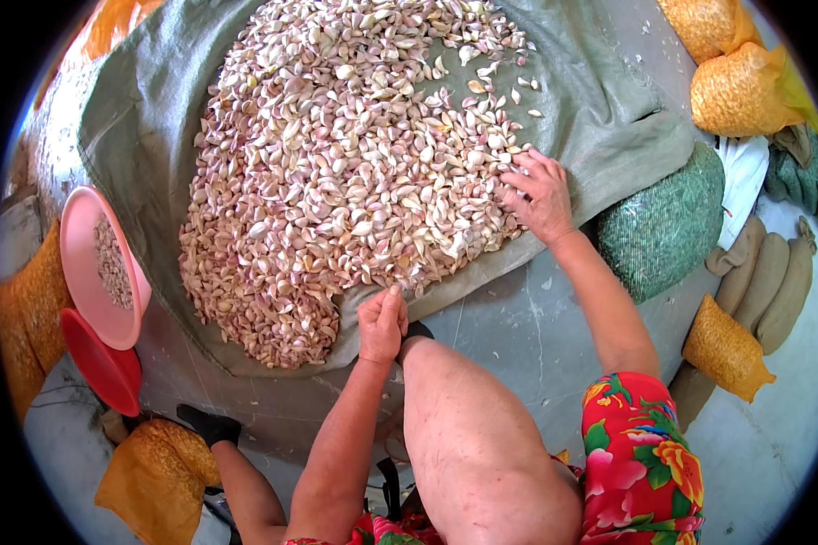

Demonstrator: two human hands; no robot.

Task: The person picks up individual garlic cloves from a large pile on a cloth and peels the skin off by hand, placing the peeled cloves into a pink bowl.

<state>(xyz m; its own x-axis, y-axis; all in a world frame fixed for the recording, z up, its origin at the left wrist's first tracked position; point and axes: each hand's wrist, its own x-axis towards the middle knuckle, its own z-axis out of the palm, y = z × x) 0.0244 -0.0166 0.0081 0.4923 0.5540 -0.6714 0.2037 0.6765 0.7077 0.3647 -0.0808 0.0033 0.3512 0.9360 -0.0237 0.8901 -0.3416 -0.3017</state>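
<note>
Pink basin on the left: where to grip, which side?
Probably pinch the pink basin by its rim, from the right, facing the garlic pile: that curved edge is exposed, while the orange sack crowds its left and the red basin its near side.

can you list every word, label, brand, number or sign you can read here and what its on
There is no readable text: none on the green sack, pink basin or grey-green sheet under the garlic cloves.
The red sleeve shows flowers, not lettering.
</note>
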